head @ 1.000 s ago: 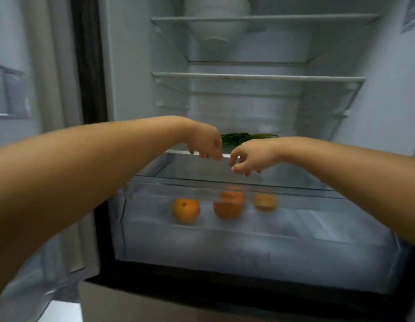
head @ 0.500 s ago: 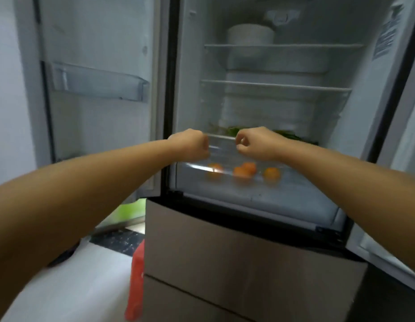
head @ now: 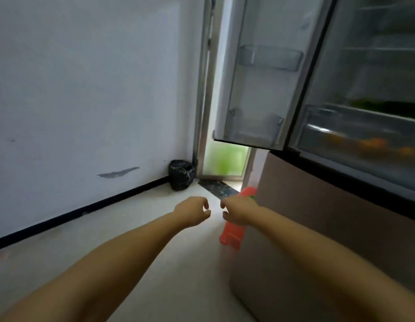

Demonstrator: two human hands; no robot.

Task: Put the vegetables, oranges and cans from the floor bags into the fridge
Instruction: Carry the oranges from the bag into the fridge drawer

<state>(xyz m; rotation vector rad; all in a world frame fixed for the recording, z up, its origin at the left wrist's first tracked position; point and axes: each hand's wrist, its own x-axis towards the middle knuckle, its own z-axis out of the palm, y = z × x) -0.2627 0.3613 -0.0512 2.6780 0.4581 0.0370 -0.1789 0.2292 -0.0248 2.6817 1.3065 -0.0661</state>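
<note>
Oranges (head: 373,144) are sitting blurred in the fridge drawer (head: 355,135), with greens (head: 387,106) lying on the shelf above. Both hands — left hand (head: 193,211), right hand (head: 237,210) — are hanging loosely curled and holding nothing, over the floor near a red bag (head: 232,235) (contents hidden). Likely step: fetching more, which calls for reaching down into that bag.
</note>
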